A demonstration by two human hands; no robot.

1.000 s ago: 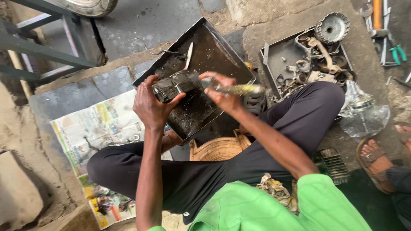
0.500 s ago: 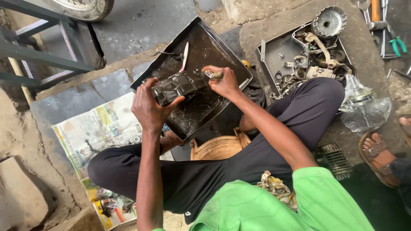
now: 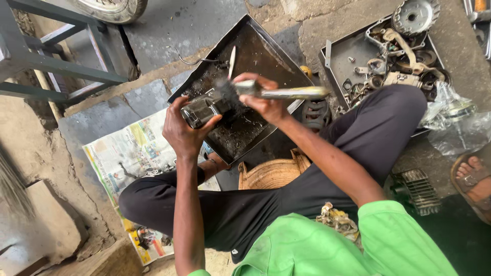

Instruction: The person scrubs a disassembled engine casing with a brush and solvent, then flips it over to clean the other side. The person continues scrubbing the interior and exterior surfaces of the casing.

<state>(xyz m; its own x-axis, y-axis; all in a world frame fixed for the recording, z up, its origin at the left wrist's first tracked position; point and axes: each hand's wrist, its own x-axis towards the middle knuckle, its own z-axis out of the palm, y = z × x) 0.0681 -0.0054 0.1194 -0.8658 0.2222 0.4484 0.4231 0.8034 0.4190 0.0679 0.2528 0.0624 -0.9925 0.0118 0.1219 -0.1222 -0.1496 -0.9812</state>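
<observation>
Head view, printed matter: a newspaper sheet (image 3: pixel 128 158) lies flat on the ground at about 8 o'clock from the hands; pale paper with coloured picture blocks in yellow, green and blue, partly covered by the person's leg.
Head view, wrapping: a crumpled clear plastic bag (image 3: pixel 455 128) lies at 3 o'clock, beside the knee, just right of the parts tray.
Head view, left hand (image 3: pixel 185 128): fingers clamped around a dark, greasy metal engine part (image 3: pixel 203 108), thumb on its near side.
Head view, engine part: held in the air over the dark oily tray (image 3: pixel 266 51), at its lower left portion; long axis runs roughly from 8 o'clock to 2 o'clock, with the rounded end toward 8 o'clock.
Head view, right hand (image 3: pixel 263 99): fingers closed tight around the handle of a brush (image 3: pixel 286 92).
Head view, brush: handle pale and worn, long axis nearly level, free end pointing to 3 o'clock; dark bristles (image 3: pixel 227 92) at the 9 o'clock end, touching the engine part's upper side.
Head view, second tray (image 3: pixel 353 51): grey, at 2 o'clock, holding loose metal parts and a toothed gear (image 3: pixel 415 15) at its far corner.
Head view, other items: a woven basket (image 3: pixel 273 174) between the legs at 6 o'clock; a finned metal block (image 3: pixel 419 189) at 4 o'clock; another person's sandalled foot (image 3: pixel 473 181) at the right edge.
</observation>
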